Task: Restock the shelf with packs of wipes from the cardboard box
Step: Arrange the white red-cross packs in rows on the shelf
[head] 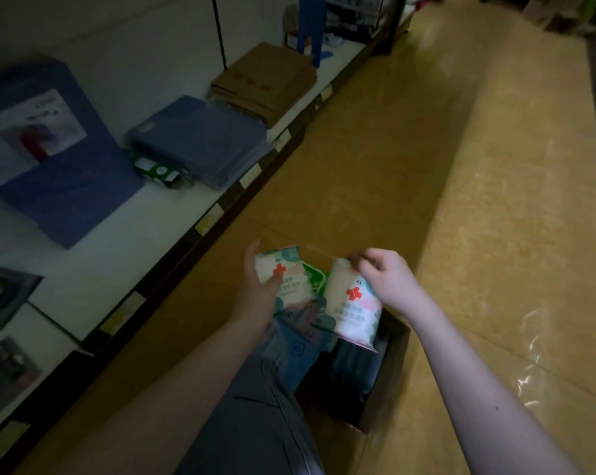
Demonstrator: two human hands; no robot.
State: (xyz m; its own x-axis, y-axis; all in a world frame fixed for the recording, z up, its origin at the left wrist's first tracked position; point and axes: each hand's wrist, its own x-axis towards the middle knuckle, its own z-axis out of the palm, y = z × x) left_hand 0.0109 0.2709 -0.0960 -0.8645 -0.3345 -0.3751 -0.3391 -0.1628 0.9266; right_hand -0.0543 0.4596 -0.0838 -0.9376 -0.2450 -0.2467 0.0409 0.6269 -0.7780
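Observation:
Over the open cardboard box (pixel 390 382) on the floor, each of my hands has a white wipes pack with a red cross. My left hand (pixel 260 286) grips one pack (pixel 284 275) by its left side. My right hand (pixel 382 274) pinches the top edge of a second pack (pixel 353 303), which hangs tilted. More packs, one with a green label (pixel 315 277), lie in the box beneath them. The white shelf (pixel 118 241) runs along the left, with bare board nearest my left hand.
On the shelf lie a large blue flat pack (pixel 49 156), a stack of blue-grey packs (pixel 204 138), a small green box (pixel 156 171) and brown folded goods (pixel 265 80). Price tags line the shelf's front edge. The yellow floor aisle stretches to the right. My knee is beside the box.

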